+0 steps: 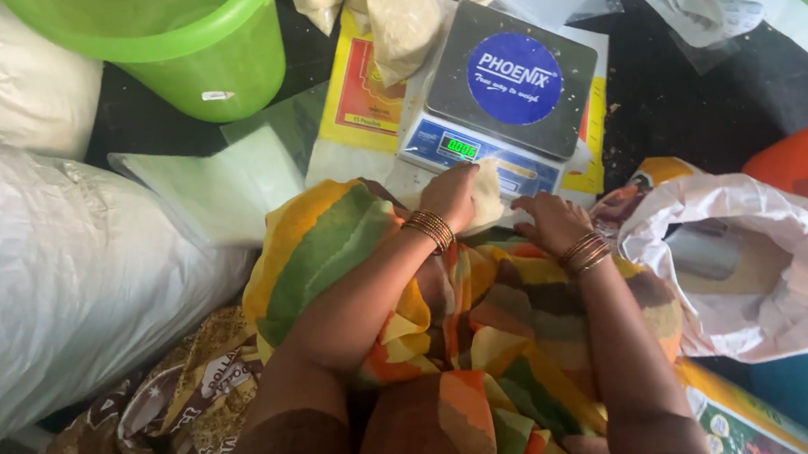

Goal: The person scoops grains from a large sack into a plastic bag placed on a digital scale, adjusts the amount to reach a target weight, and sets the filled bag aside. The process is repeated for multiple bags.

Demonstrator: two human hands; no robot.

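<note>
Both hands, left hand [451, 197] and right hand [550, 221], press a small bag [486, 195] before the scale [500, 97].

One scale [508, 81], one bucket [183, 42]

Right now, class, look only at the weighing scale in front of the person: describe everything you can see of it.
The weighing scale is a small digital one with a grey square metal-looking platter bearing a round blue sticker. Its pale body has a blue front panel with a lit green display. It sits flat on yellow printed packaging, slightly turned, and its platter is empty. Filled clear bags lie just behind it. The left hand presses a small pale bag at its front edge; the right hand rests just in front.
</note>
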